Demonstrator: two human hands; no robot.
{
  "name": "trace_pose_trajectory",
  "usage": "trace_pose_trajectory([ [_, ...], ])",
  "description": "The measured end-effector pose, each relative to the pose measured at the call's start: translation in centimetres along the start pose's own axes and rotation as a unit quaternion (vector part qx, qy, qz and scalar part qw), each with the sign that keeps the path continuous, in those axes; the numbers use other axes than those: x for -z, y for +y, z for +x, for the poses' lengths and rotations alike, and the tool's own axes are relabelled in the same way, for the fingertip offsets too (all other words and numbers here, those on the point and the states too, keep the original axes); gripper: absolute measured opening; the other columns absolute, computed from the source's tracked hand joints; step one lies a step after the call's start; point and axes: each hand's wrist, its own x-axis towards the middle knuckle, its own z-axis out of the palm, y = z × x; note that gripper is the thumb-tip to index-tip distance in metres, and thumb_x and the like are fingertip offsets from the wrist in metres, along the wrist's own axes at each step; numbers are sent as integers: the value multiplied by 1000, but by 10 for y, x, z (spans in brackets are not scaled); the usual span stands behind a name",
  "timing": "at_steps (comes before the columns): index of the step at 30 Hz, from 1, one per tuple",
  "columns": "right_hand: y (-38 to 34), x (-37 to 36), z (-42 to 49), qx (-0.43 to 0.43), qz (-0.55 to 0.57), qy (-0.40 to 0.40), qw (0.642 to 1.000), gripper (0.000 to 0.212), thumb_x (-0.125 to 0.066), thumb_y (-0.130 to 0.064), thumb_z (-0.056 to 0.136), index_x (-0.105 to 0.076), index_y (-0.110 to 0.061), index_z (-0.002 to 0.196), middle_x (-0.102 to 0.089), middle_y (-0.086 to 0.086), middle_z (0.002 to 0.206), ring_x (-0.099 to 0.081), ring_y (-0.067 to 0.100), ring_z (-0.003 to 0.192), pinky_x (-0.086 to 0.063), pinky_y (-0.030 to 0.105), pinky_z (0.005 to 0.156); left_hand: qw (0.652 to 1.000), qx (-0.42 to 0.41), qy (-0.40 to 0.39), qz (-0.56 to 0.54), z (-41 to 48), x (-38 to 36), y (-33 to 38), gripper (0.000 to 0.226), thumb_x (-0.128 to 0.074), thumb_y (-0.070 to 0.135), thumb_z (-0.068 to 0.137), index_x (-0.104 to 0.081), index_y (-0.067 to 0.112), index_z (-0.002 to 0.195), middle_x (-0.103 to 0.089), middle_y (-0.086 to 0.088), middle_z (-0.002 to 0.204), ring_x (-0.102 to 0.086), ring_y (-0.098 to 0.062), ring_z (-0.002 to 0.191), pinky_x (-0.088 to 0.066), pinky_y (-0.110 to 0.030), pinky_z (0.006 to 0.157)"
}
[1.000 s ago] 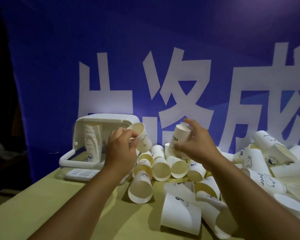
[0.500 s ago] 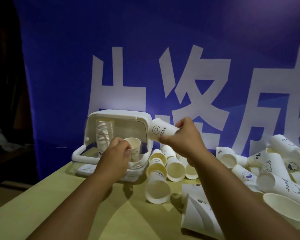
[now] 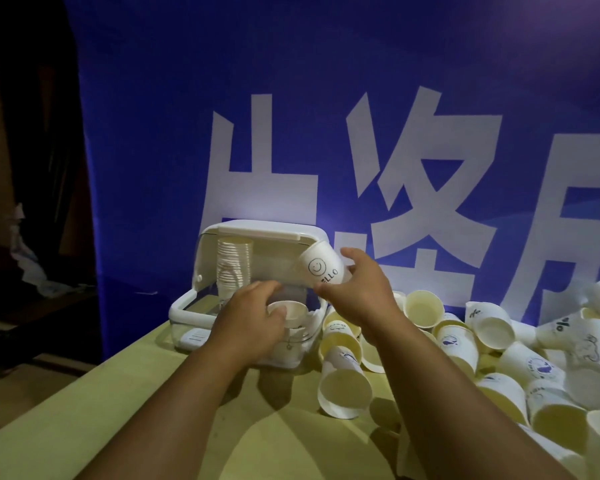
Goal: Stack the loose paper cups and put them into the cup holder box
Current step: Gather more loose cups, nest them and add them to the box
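The left hand [image 3: 250, 320] held one cup [image 3: 291, 311] upright inside the open cup holder box [image 3: 267, 232], the right hand [image 3: 361, 292] gripped the smiley cup [image 3: 321, 266] just above, and next, I think, they needed lining up to slide together.

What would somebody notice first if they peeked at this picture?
Probably the huge blue banner with white characters filling the back. Next, the heap of loose white paper cups on the right, and the right hand holding a white smiley-face paper cup at the open white plastic cup holder box.
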Motion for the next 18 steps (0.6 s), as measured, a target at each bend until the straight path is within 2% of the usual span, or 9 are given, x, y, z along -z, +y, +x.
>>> trace_pose_trajectory([
  [4,1,-2,-3,-1,0,-68,998,72,-85,-16,73,-44,-27,131,-60,1,120,-63,22,102,-59,36,84,981,-6,11,-193,0,-2,13,32,-53,41,102,-54,34,134,-66,10,126,-62,-10,116,-56,-40,95],
  [7,4,-6,-3,23,-18,-79,996,68,-85,-22,75,-49,-22,132,-60,1,127,-60,22,110,-53,32,87,969,1,29,-243,0,-4,19,30,-60,40,98,-53,34,126,-69,10,124,-65,-10,114,-57,-40,94],
  [10,3,-8,-2,59,-46,-76,994,61,-79,-31,82,-50,-23,136,-61,0,129,-59,17,107,-48,27,82,974,-8,51,-221,-2,-6,19,34,-66,33,96,-50,35,125,-66,15,122,-63,-5,113,-55,-33,93],
  [13,1,-11,-1,86,-25,-79,993,68,-69,-26,92,-30,-30,146,-57,0,135,-60,18,109,-46,25,79,976,-13,84,-199,0,-5,16,52,-68,28,96,-39,43,136,-59,14,132,-60,-8,117,-53,-36,95],
  [15,0,-12,-2,97,-22,-69,993,63,-63,-23,96,-25,-35,145,-57,0,136,-61,20,113,-48,27,81,976,-22,87,-197,0,-5,13,61,-67,24,97,-33,48,142,-55,13,137,-59,-10,118,-53,-38,94],
  [18,1,-16,-1,108,-31,-72,991,48,-56,-24,100,-34,-34,141,-57,0,136,-58,19,116,-48,28,84,983,-31,96,-151,0,-7,8,49,-62,23,100,-41,48,137,-55,12,137,-57,-11,120,-53,-31,90],
])
